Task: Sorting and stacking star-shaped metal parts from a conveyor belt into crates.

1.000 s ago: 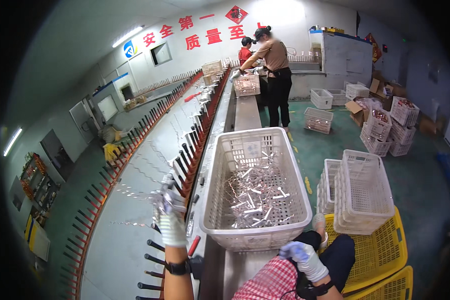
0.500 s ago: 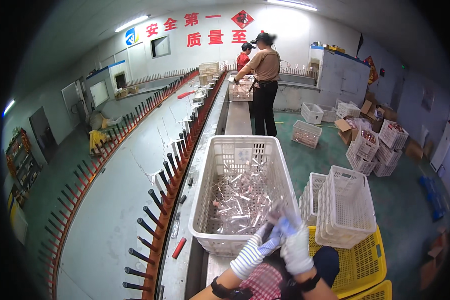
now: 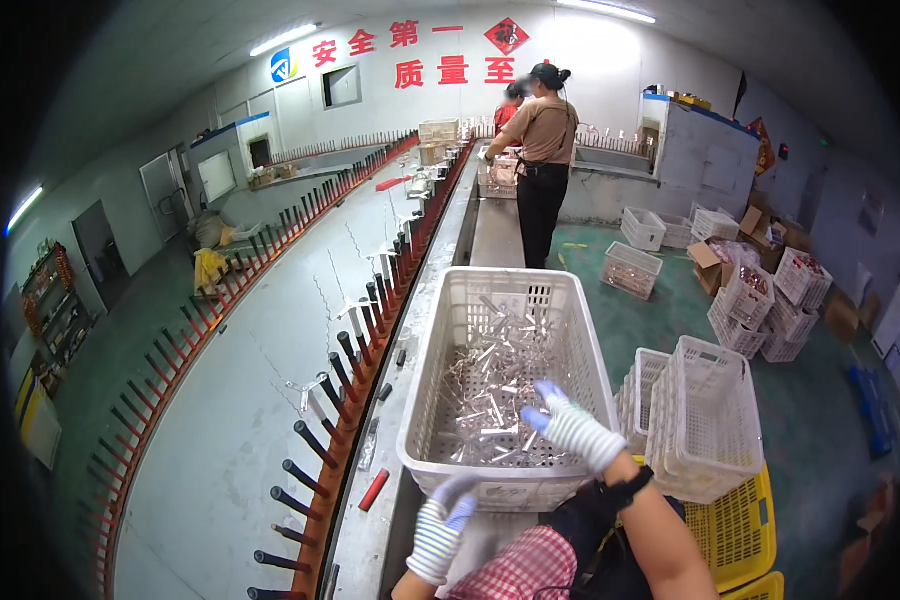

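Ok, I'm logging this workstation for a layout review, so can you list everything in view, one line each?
white basket: one, white, on the bench in front of the person
metal parts: many, silvery, loose inside the white basket
conveyor pegs: a long row, dark with red bases, left of the basket
red stick: one, red, on the bench by the basket's near left corner
empty baskets: a stack, white, right of the bench on yellow crates
floor baskets: several, white, far right
co-workers: two, standing at the far end of the bench
left hand: striped glove, just below the basket's near rim, holding nothing visible
right hand: striped glove, reaching into the basket over the parts
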{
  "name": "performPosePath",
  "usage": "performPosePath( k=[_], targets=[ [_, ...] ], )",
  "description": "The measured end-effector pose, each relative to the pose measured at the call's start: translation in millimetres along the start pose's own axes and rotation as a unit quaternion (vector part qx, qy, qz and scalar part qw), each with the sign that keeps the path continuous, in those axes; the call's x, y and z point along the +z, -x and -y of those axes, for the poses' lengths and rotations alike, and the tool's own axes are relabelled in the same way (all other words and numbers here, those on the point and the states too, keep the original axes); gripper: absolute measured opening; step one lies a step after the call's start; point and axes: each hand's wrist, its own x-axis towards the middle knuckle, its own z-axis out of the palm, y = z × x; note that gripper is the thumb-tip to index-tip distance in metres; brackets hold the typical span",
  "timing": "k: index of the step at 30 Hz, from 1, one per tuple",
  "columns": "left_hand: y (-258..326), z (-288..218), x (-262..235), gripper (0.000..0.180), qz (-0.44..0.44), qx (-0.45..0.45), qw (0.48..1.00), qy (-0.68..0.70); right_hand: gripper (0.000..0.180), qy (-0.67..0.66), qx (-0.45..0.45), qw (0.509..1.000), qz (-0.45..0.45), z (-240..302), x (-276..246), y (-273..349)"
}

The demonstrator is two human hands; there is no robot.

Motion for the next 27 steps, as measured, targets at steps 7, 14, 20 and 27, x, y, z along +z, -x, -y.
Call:
performPosePath(
  k=[7, 14, 20, 27],
  targets=[
    [-13, 10, -54, 0.056, -0.250, 0.161, 0.954, -0.023, 0.065, 0.139, 0.042, 0.987, 0.071, 12, 15, 66],
    [-17, 10, -106, 0.061, -0.423, 0.213, 0.863, -0.176, 0.055, 0.235, 0.010, 0.972, -0.002, -5, 33, 69],
    [-19, -1, -166, 0.030, -0.501, 0.084, 0.847, -0.154, 0.057, 0.246, -0.011, 0.969, -0.015, -5, 36, 66],
    [-22, -66, -102, 0.020, -0.416, 0.319, 0.823, -0.220, 0.057, 0.247, -0.006, 0.969, -0.020, -10, 32, 67]
  ],
)
